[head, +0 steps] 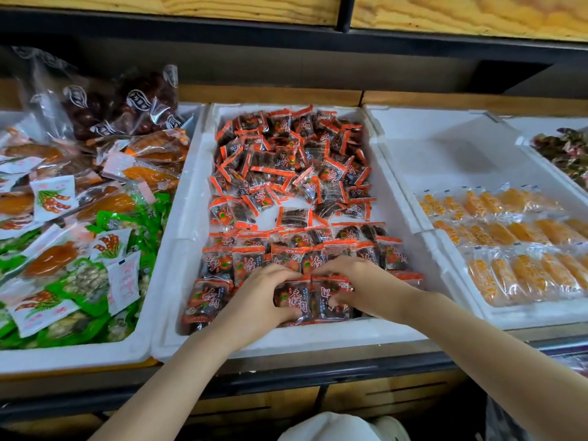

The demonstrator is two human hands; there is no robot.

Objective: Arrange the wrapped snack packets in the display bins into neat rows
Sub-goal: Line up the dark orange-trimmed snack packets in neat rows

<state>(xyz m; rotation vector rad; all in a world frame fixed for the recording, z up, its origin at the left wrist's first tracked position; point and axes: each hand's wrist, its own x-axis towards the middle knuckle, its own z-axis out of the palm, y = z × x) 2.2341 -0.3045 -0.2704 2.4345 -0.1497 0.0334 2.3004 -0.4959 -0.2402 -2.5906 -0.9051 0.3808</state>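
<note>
Where the red-wrapped snack packets [286, 249] lie in the middle bin [286, 340], the near part stands in overlapping rows and the far part is a loose heap [292, 160], with a patch of bare white floor between. Two front packets [294, 302] sit side by side near the front wall, and each hand has one. The left hand [261, 291] curls its fingers over the top edge of one with the thumb at its lower corner, pinching it. The right hand [362, 281] pinches the neighbour in much the same way.

To do this step well, I judge it best to square the two edge to edge, printed side up, lapping the row behind as the others do. Pressing them flat should stop the slick wrappers sliding, and the heap can then feed the next row.

The left bin [79, 358] holds mixed green, white and orange packs. The right bin [445, 148] holds yellow packs [509, 268] in rows.

The hands cover the middle of the front row, and the right wrist hides its right end. A further bin at the far right is cut off, and the small print is too blurred to read.
</note>
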